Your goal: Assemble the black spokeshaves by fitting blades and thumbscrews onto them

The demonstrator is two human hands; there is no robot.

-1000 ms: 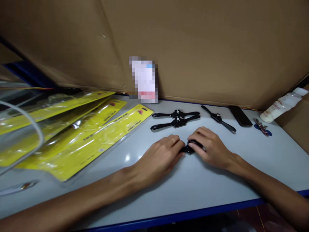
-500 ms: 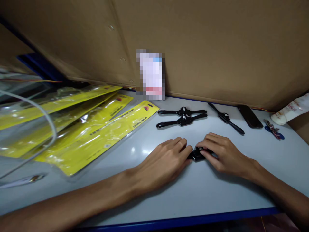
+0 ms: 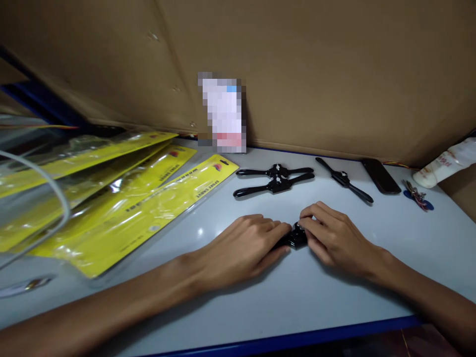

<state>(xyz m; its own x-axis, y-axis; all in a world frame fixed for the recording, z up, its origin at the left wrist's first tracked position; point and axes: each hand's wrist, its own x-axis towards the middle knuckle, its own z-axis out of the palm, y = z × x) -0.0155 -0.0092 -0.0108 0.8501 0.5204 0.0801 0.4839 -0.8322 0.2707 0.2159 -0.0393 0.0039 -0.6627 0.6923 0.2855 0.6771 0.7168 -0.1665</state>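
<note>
A black spokeshave (image 3: 297,239) lies low over the grey tabletop between my hands, its handles mostly covered by them. My left hand (image 3: 253,243) is closed around its left handle. The fingers of my right hand (image 3: 332,238) are bent over the right side of the body, fingertips at the metal knob or screw there. Beyond my hands rest two more black spokeshaves, a rear one (image 3: 275,171) and a front one (image 3: 274,185), close together. Another spokeshave (image 3: 344,179) lies slanted to their right.
Yellow spokeshave blister packs (image 3: 148,218) overlap on the left, with a white cable (image 3: 55,191) arching over them. A dark phone (image 3: 381,176), a small bundle of wires (image 3: 417,196) and a white bottle (image 3: 442,163) are at the right. A pixelated card (image 3: 225,114) leans on the cardboard wall (image 3: 316,74).
The view has shifted slightly, moving the scene left. My left fingers lie further along the handle, and my right fingertips have shifted over the knob; the spokeshave stays between both hands.
</note>
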